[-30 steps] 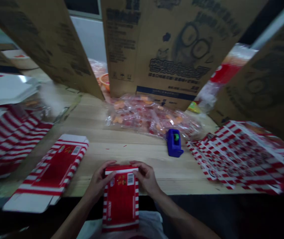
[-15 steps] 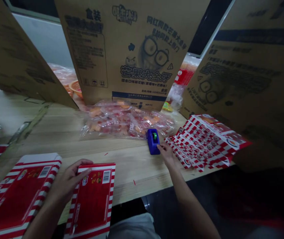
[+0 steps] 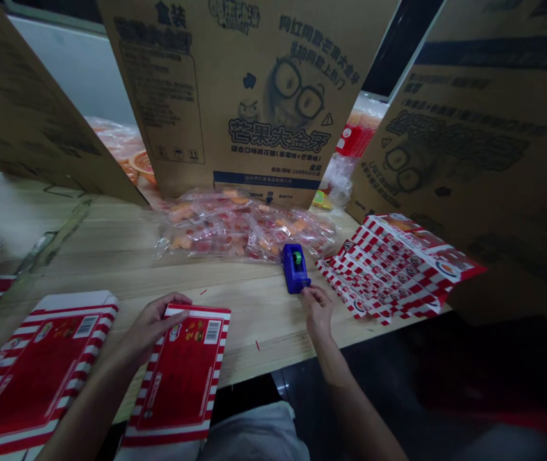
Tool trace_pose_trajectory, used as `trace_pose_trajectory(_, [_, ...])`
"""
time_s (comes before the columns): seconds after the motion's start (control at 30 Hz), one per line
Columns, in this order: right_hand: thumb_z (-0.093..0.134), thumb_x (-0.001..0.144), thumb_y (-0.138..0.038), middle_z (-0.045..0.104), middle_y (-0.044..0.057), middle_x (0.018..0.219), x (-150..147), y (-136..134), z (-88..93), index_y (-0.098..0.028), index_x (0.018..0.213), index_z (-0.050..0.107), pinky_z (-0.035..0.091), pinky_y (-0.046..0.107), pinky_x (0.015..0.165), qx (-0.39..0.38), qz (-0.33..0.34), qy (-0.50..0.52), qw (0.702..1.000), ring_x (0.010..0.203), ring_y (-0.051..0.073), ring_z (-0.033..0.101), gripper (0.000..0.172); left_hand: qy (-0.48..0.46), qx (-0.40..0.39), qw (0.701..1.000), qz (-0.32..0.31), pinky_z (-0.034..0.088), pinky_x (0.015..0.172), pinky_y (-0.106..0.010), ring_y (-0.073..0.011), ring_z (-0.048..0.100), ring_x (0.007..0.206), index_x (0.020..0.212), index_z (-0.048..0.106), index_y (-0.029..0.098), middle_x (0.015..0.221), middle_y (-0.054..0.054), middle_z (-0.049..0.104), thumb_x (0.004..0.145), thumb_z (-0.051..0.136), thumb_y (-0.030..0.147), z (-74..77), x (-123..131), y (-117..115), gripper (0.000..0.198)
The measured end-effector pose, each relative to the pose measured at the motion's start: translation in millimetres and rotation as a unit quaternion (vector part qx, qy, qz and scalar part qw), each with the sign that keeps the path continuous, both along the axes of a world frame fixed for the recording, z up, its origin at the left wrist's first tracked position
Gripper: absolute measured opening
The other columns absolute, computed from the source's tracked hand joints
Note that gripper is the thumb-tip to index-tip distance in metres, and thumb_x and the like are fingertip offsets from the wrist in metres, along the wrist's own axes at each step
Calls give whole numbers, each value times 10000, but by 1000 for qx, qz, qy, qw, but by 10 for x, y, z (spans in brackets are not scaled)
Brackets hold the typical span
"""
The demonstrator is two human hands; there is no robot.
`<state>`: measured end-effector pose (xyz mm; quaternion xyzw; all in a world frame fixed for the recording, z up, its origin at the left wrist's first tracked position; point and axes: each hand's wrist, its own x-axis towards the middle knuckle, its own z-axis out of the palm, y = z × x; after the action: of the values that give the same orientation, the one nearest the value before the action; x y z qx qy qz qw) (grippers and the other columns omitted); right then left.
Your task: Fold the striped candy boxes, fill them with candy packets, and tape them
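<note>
My left hand [image 3: 155, 326] grips the upper left edge of a red carton [image 3: 182, 374] with red-and-white striped sides, thumb across its front face and fingers behind. The carton leans toward me at the table's front edge. On the table ahead stands a blue tape dispenser [image 3: 295, 272] with a small green-cored roll. At its near, cutter end my right hand [image 3: 320, 310] is closed in a pinch on the tape's end; the clear strip itself can hardly be made out. A similar striped carton [image 3: 38, 371] lies to the left of my left hand.
Clear-wrapped orange and red pieces [image 3: 235, 227] are heaped behind the dispenser. Stacked red-and-white checked cartons [image 3: 393, 269] lie at the right. Large cardboard boxes [image 3: 254, 96] wall off the back. Small red scraps [image 3: 257, 346] lie on the wooden table [image 3: 249, 307].
My right hand has shifted slightly down, its fingers now just below the dispenser's cutter end. My left hand and the carton have moved a little right and up.
</note>
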<state>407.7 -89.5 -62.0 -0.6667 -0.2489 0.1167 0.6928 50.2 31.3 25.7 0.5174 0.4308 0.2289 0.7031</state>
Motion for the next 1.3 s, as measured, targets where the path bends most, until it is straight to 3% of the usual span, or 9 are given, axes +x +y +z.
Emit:
trace_pose_trajectory(0.2, [703,609,-438,544,27,731,20,-47,-107,-164,580,585,450,326,719,-21,-14,29,999,729,165,497,300,12,8,997,-77,476,580,-221,-131,617,613,882,583,164,728,26,644,632,787,342,115,168,147,368])
trace_pose_trajectory(0.37, [711,665,-468,539,-2,640,-328,-66,111,-165,636,616,456,289,624,-61,171,80,980,621,143,509,319,37,36,985,-167,460,603,-237,-135,592,613,856,600,155,689,27,616,646,742,347,23,242,174,318])
trace_pose_trajectory(0.5, [703,743,-442,594,23,739,-832,115,500,-157,626,635,422,253,653,-112,510,18,853,689,135,535,315,37,35,977,-206,463,633,-250,-149,591,653,867,628,143,739,3,636,629,737,354,-118,313,157,337])
trace_pose_trajectory(0.6, [653,798,-427,582,16,759,-1107,315,697,-158,645,639,414,241,658,-123,643,-79,751,702,127,535,309,36,58,970,-231,450,670,-240,-154,584,710,832,658,142,767,-1,646,601,750,332,-171,340,134,313])
trace_pose_trajectory(0.77, [692,749,-301,543,-22,619,-1286,429,713,-161,588,601,333,217,575,-187,578,-269,748,596,101,463,233,42,77,963,-253,449,749,-256,-184,592,803,836,682,160,814,-11,665,600,749,313,-166,278,78,290])
trace_pose_trajectory(0.9, [693,746,-305,542,-32,545,-1337,354,694,-160,577,591,284,217,525,-221,543,-288,757,519,85,438,245,50,92,964,-243,436,725,-251,-175,574,780,831,668,158,793,-1,644,626,725,315,-116,253,38,264])
trace_pose_trajectory(1.03, [744,693,-355,571,-39,579,-1318,335,726,-163,723,614,319,209,519,-219,545,-164,792,524,94,483,233,45,121,962,-242,419,723,-236,-159,556,782,803,653,159,787,10,630,631,726,294,49,292,5,231])
trace_pose_trajectory(1.2, [833,509,-493,638,-17,682,-1313,329,700,-133,764,653,445,235,607,-195,706,242,636,582,109,571,477,-12,90,950,-300,417,670,-217,-137,554,717,865,662,161,786,6,644,662,745,347,358,320,-68,287])
trace_pose_trajectory(1.3, [866,426,-456,673,-4,760,-1415,310,635,-170,765,668,482,274,672,-153,666,360,635,624,128,593,485,-21,84,951,-297,408,610,-205,-130,550,665,870,681,159,748,4,640,645,768,362,524,279,-63,315])
